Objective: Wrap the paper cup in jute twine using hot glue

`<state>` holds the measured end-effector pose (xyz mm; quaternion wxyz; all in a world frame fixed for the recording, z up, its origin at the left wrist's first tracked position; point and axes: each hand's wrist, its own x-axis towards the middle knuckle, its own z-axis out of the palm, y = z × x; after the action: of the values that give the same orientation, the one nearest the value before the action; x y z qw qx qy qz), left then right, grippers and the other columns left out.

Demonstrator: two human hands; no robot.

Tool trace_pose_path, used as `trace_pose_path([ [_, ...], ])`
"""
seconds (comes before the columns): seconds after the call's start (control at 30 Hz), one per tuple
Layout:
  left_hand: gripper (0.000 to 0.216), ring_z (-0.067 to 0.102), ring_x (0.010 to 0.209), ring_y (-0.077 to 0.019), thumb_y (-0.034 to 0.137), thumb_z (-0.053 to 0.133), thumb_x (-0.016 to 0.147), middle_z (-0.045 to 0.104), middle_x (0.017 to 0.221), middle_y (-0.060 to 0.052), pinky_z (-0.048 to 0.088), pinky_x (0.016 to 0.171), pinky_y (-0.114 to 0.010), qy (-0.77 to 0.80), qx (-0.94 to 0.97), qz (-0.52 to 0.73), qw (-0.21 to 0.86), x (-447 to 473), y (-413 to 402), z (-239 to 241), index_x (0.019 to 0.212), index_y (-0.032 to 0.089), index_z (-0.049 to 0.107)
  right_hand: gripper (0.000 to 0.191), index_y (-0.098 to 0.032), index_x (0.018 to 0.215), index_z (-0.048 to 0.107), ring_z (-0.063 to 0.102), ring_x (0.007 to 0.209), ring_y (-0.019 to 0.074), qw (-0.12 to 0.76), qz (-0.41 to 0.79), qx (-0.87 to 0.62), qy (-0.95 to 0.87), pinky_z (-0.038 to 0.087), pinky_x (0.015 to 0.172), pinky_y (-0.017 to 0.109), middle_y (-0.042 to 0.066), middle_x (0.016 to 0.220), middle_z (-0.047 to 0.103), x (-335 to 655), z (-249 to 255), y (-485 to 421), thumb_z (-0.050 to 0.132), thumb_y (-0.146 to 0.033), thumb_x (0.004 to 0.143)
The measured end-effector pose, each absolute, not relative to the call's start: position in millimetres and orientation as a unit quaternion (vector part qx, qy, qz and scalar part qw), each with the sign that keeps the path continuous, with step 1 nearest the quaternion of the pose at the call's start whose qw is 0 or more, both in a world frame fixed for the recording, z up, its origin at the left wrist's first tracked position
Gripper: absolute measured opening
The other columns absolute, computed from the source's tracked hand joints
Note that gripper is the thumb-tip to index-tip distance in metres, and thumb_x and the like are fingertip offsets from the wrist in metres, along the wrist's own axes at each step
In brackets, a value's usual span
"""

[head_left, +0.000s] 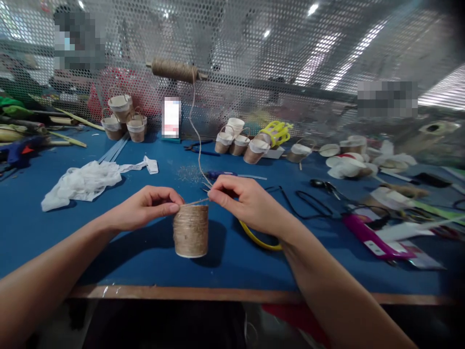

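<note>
A small cup wound with brown twine (191, 232) stands upright on the blue tabletop. Thumb and fingers of my left hand (145, 208) are closed at the cup's upper left rim, where the twine meets it. My right hand (243, 198) pinches the twine (198, 201) just right of the rim, drawing it in a nearly straight line across the cup's top. From there the strand rises to a twine spool (174, 70) mounted on the mesh panel. A yellow loop-shaped handle (259, 238) lies under my right wrist, partly hidden.
White gauzy fabric (87, 182) lies left. Small twine-covered buckets stand at the back left (137, 128) and back centre (255, 151). Behind the cup is a blue-handled tool (221, 174). A magenta tool (374, 237), black cord (312, 206) and scraps clutter the right. Perforated mesh (247, 53) closes the back.
</note>
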<state>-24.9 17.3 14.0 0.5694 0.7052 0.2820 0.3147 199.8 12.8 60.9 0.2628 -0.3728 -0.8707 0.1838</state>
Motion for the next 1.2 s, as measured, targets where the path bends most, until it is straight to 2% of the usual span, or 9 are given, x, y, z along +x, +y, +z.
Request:
trace_pose_path([
  [0.4, 0.015, 0.054, 0.081, -0.015, 0.027, 0.057, 0.081, 0.061, 0.084, -0.006, 0.042, 0.076, -0.027, 0.299, 0.702, 0.33, 0.556, -23, 16, 12, 0.077, 0.012, 0.06, 0.02, -0.017, 0.067, 0.053, 0.047, 0.057, 0.0091, 0.304, 0.206, -0.418, -0.831, 0.037, 0.053, 0.021, -0.002, 0.062, 0.053, 205, 45, -6, 0.05, -0.027, 0.084],
  [0.67, 0.013, 0.054, 0.083, -0.0155, 0.022, 0.051, 0.083, 0.061, 0.085, -0.007, 0.043, 0.077, -0.027, 0.306, 0.75, 0.311, 0.497, -21, 14, 15, 0.08, 0.012, 0.059, 0.019, -0.018, 0.066, 0.052, 0.046, 0.056, 0.0086, 0.334, 0.2, -0.396, -0.832, 0.037, 0.054, 0.021, -0.002, 0.062, 0.052, 205, 45, -15, 0.051, -0.023, 0.084],
  [1.2, 0.014, 0.056, 0.09, -0.0174, 0.024, 0.052, 0.084, 0.062, 0.09, -0.007, 0.044, 0.081, -0.029, 0.276, 0.753, 0.327, 0.501, -23, 11, 16, 0.08, 0.013, 0.061, 0.019, -0.018, 0.067, 0.054, 0.047, 0.056, 0.0095, 0.302, 0.239, -0.455, -0.803, 0.038, 0.051, 0.022, -0.002, 0.062, 0.054, 205, 35, -10, 0.051, -0.028, 0.083],
])
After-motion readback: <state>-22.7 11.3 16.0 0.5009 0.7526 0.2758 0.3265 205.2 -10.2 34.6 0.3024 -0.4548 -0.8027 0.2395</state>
